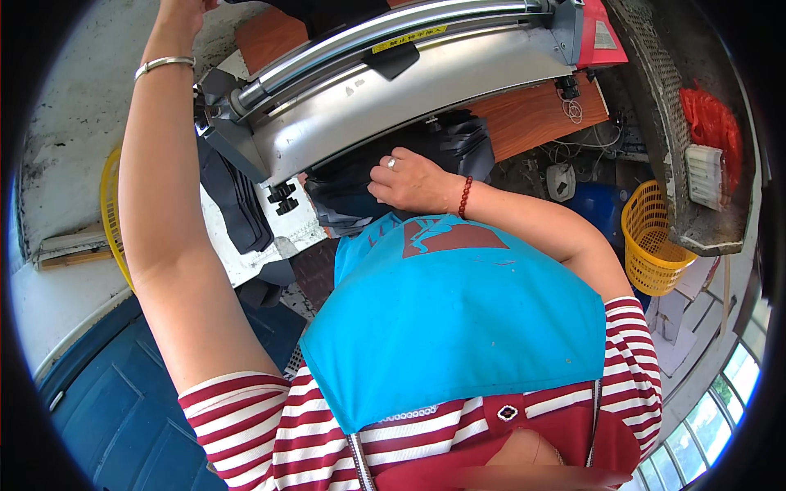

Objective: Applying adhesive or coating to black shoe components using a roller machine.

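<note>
My left arm reaches forward past the left end of a metal roller machine (352,98). My left hand (182,15) is cut off by the top edge, its fingers out of sight, near black material (323,11) behind the rollers. My right hand (412,182) is closed, knuckles up, in front of the machine's metal plate. It rests by a stack of black sheets (463,141); what its curled fingers hold, if anything, is hidden. A small black piece (393,60) lies on the metal plate against the roller, under a yellow label.
More black cut pieces (235,200) lie in a pile left of the machine. A yellow basket (655,237) stands at right, near a red plastic bag (708,123) on a ledge. Loose cables (585,143) hang under the wooden tabletop (532,119). A blue door-like panel (131,401) is at lower left.
</note>
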`<state>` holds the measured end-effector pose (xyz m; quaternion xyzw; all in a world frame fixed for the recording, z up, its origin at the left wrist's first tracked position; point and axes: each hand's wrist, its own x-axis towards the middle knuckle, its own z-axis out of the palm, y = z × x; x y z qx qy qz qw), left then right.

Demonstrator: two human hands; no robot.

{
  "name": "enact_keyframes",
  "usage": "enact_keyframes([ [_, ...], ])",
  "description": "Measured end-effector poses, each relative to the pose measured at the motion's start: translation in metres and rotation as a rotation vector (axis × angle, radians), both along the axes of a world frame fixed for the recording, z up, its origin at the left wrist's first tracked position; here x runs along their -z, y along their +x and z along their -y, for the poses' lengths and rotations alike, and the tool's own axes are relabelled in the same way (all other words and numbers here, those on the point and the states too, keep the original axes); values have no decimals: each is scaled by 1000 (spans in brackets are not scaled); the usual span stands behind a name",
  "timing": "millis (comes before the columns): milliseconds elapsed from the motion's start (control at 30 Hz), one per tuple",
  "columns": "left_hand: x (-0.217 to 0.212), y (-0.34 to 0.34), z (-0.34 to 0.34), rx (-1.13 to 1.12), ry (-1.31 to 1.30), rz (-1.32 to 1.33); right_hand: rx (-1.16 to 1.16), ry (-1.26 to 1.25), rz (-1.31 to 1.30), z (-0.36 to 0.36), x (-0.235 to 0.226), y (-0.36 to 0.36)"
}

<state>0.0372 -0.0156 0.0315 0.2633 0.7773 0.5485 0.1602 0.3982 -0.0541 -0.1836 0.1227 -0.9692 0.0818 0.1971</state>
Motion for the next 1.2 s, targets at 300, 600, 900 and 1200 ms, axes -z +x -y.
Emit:
enact_keyframes([
  [300, -15, 1, 20, 23, 51, -62, -16, 78, -35, 7, 5, 1],
  [600, -3, 7, 21, 20, -24, -87, -68, 117, 65, 4, -9, -2],
  [900, 40, 15, 10, 146, -2, -496, 356, -1229, 28, -33, -73, 9],
  [1200, 125, 40, -11, 640, -715, -347, 628, -1334, 103, -80, -67, -34],
])
